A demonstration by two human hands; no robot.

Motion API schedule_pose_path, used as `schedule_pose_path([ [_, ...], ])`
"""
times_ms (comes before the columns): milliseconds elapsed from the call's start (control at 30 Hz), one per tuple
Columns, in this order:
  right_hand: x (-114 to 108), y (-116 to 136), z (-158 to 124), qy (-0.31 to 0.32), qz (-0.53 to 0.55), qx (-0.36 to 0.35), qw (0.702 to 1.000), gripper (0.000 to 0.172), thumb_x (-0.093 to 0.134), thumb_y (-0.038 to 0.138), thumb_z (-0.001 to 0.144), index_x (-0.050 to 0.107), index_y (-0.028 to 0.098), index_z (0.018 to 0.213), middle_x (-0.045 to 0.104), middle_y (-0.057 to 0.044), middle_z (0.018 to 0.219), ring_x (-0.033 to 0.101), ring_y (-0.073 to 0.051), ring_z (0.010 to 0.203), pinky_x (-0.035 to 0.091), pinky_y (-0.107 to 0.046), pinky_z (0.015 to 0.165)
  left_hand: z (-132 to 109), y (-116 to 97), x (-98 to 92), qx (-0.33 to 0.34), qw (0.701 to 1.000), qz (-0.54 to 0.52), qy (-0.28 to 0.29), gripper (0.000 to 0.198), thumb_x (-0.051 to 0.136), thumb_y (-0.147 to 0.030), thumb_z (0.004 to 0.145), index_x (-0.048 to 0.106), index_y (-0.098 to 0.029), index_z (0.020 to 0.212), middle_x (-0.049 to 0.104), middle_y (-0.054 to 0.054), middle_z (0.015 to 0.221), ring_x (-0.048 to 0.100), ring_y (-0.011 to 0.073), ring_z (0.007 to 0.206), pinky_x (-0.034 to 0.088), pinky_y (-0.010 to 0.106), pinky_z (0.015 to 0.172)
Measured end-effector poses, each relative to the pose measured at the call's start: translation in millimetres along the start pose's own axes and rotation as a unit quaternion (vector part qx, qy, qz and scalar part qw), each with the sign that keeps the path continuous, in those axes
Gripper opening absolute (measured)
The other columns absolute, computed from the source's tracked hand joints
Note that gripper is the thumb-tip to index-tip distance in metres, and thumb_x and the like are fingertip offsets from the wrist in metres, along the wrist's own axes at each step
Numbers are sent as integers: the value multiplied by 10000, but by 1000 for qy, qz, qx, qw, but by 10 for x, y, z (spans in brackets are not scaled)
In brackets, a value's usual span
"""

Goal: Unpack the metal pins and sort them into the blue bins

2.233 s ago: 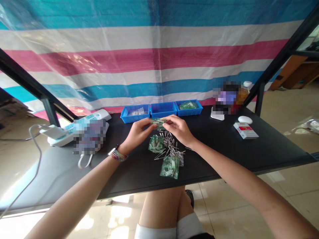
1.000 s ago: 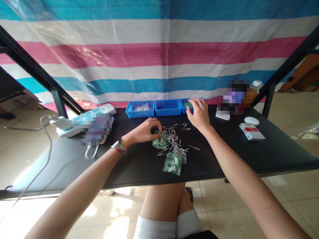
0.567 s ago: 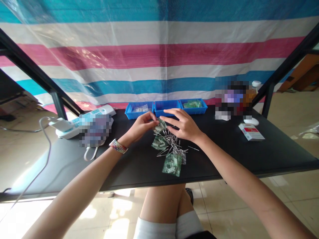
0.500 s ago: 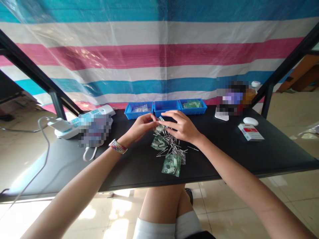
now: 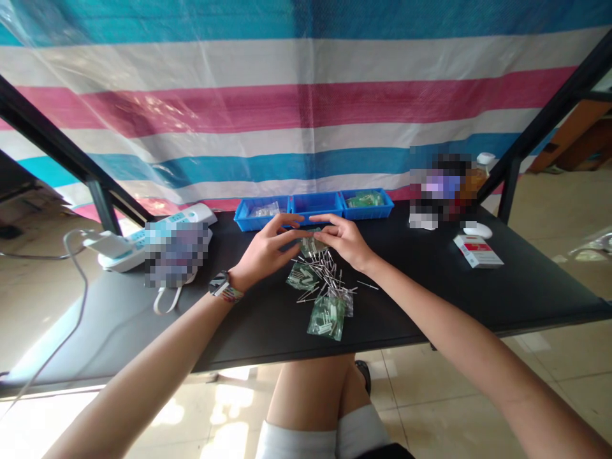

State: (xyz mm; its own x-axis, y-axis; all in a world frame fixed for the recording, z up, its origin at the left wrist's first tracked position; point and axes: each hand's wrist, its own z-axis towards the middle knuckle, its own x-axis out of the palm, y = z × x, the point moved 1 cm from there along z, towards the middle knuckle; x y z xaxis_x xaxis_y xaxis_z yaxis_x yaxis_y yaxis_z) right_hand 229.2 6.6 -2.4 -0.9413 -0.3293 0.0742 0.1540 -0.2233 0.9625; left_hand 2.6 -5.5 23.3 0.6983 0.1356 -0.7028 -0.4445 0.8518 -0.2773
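Note:
A small green-tinted plastic bag (image 5: 312,247) with pale pieces inside is between my hands, above a loose pile. My right hand (image 5: 351,245) pinches its upper edge between thumb and fingers. My left hand (image 5: 268,252) reaches in from the other side, fingers stretched and apart, fingertips by the bag's top. Beneath lie many thin silvery metal pins, probably rivets (image 5: 329,274). A second green bag (image 5: 302,276) rests left of the pile. Another green bag (image 5: 326,319) lies closest to me, partly over a clear bag (image 5: 349,305).
Three blue bins stand behind my hands: a left bin (image 5: 261,223) with clear bags, a middle bin (image 5: 316,213), a right bin (image 5: 377,213) with green bags. A power strip (image 5: 191,220) is at left; a white-red box (image 5: 478,252) and white mouse-like object (image 5: 478,230) at right.
My left hand has turned, bringing a watch into sight, and its fingers have spread from their pinch. My right hand's fingers have come together at the bag's edge. The view has shifted slightly.

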Motion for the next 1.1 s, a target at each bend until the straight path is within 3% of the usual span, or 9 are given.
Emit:
schedule_pose_path([
  [167, 7, 32, -22, 14, 11, 26, 1000, 408, 745, 581, 900, 786, 189, 1005, 757, -48, 841, 709, -195, 758, 601, -341, 725, 28, -22, 20, -48, 997, -48, -43, 136, 686, -300, 1023, 781, -203, 1027, 743, 65, 989, 695, 189, 913, 566, 326, 860],
  [333, 30, 97, -46, -20, -12, -36, 999, 354, 792, 533, 869, 792, 206, 1003, 771, -64, 1080, 719, -211, 968, 609, -352, 867, 23, 13, 82, -216, 962, -151, -67, 382, 732, -491, 978, 702, -161, 786, 683, 16, 723, 582, 138, 668, 434, 252, 628],
  [600, 72, 58, -54, -3, 128, 102, 987, 357, 925, 417, 720, 720, 193, 908, 747, -5, 833, 706, -140, 642, 653, -300, 646, 30, -60, 52, -250, 941, -226, 35, 606, 587, -625, 1025, 690, -156, 655, 660, 33, 582, 580, 134, 561, 432, 249, 583],
  [700, -147, 94, 46, -79, 80, 32, 993, 332, 897, 424, 754, 695, 203, 896, 746, -12, 831, 727, -161, 671, 667, -314, 663, 43, -44, 39, -258, 930, -262, 26, 643, 516, -646, 1044, 709, -158, 672, 671, 47, 582, 610, 148, 563, 470, 264, 616],
  [767, -397, 146, 124, -158, -28, -59, 985, 295, 825, 455, 840, 698, 210, 944, 762, -36, 872, 741, -188, 693, 675, -354, 697, 52, -31, 28, -257, 930, -262, 21, 624, 527, -634, 1038, 716, -160, 680, 675, 47, 589, 621, 152, 576, 479, 267, 635],
  [833, -677, 201, 177, -254, -196, -148, 936, 280, 691, 465, 948, 721, 211, 1061, 787, -77, 940, 755, -229, 736, 670, -391, 718, 58, -32, 20, -257, 931, -257, 21, 609, 532, -620, 1037, 721, -161, 684, 673, 44, 587, 621, 152, 578, 477, 267, 639],
  [900, -906, 224, 197, -297, -381, -181, 856, 329, 553, 391, 1032, 734, 197, 1226, 802, -133, 1092, 771, -274, 872, 653, -423, 810, 63, -44, 19, -260, 930, -258, 22, 596, 539, -607, 1035, 725, -160, 686, 674, 42, 584, 619, 150, 576, 475, 265, 639],
  [1000, -1061, 162, 186, -235, -574, -172, 765, 402, 447, 263, 1067, 754, 187, 1314, 774, -161, 1296, 716, -320, 1148, 578, -463, 1010, 68, -60, 34, -268, 922, -279, 20, 592, 546, -600, 1030, 722, -161, 673, 674, 47, 576, 613, 149, 562, 477, 265, 630],
  [1100, -1025, 43, 164, -152, -657, -145, 724, 396, 489, 297, 1062, 783, 176, 1297, 756, -155, 1356, 600, -369, 1302, 468, -540, 1141, 64, -40, 52, -280, 910, -305, -1, 594, 554, -605, 1018, 710, -163, 652, 668, 54, 564, 604, 152, 545, 474, 269, 607],
])
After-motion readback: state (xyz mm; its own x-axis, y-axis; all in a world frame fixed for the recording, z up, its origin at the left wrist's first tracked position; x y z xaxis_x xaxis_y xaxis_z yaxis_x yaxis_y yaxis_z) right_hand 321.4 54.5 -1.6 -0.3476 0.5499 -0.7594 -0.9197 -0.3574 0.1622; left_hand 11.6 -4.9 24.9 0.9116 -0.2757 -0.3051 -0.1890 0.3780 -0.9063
